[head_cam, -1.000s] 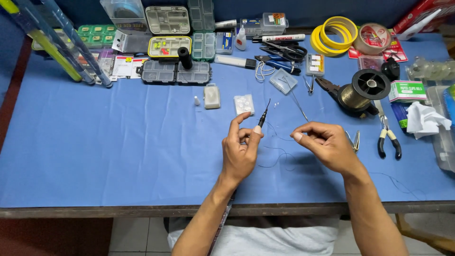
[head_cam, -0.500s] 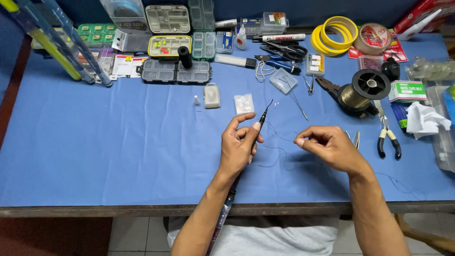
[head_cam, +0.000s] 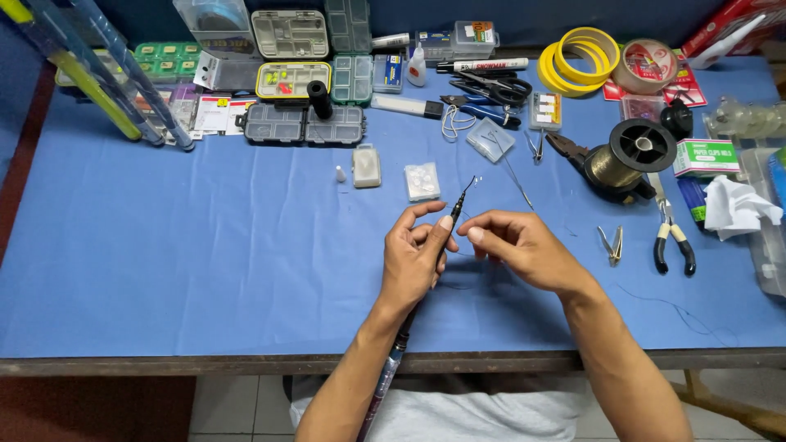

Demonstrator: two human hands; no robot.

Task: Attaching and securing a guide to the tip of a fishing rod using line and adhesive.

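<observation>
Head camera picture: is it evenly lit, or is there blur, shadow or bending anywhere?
Head view: light is even and soft on the blue table; faint shadows lie under the left hand and right hand; the thin rod looks sharp; the table's front edge bows slightly, a wide-lens effect; the thin line is barely visible.

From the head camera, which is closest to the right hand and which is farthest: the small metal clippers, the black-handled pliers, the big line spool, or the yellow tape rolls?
Measured from the right hand:
1. Clippers, just to its right on the blue cloth.
2. Pliers, further right.
3. Spool, up and to the right; close to the pliers, so hard to call.
4. Tape rolls, at the table's far edge.
</observation>
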